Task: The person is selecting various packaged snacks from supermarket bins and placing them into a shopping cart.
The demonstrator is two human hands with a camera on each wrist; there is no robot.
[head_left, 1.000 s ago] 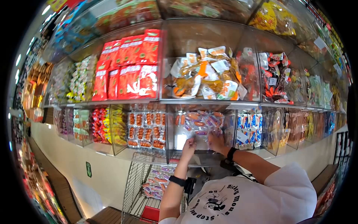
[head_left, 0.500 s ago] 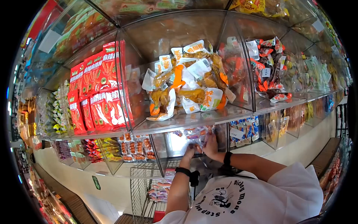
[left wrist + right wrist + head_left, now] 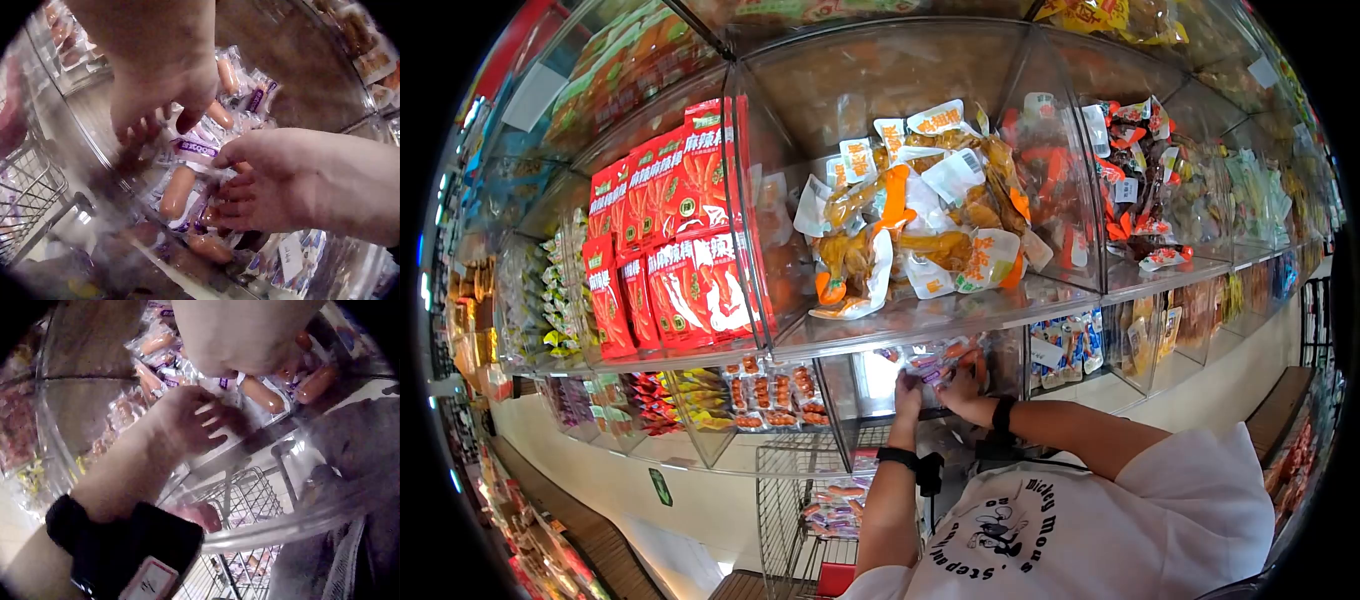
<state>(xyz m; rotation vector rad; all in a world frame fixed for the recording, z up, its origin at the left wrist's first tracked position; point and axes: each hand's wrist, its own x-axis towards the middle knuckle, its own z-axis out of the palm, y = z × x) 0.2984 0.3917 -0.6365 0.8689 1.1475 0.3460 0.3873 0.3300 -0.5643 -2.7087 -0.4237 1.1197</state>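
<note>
Clear plastic forms the bin point(image 3: 319, 65), read here from left to right. Below the bin's front, a wire cart point(image 3: 256, 494) carries sausage packets. Inside the bin toward its left, the left hand point(image 3: 907, 395) bends its fingers over more packets point(image 3: 178, 192); whether it grasps any cannot be told. Near the bin's middle lies a purple-labelled packet point(image 3: 196, 147). Farther right in the bin, the right hand point(image 3: 960, 392) rests bent fingers against packets; its grip likewise cannot be told. Likely faults: slick, loose wrappers may slide apart if too many are handled together; the bin's front wall may knock some loose if cleared too low. Obscured: the shelf point(image 3: 960, 318) above the bin hides its rear in the head view; the right fingertips are covered in the right wrist view.
</note>
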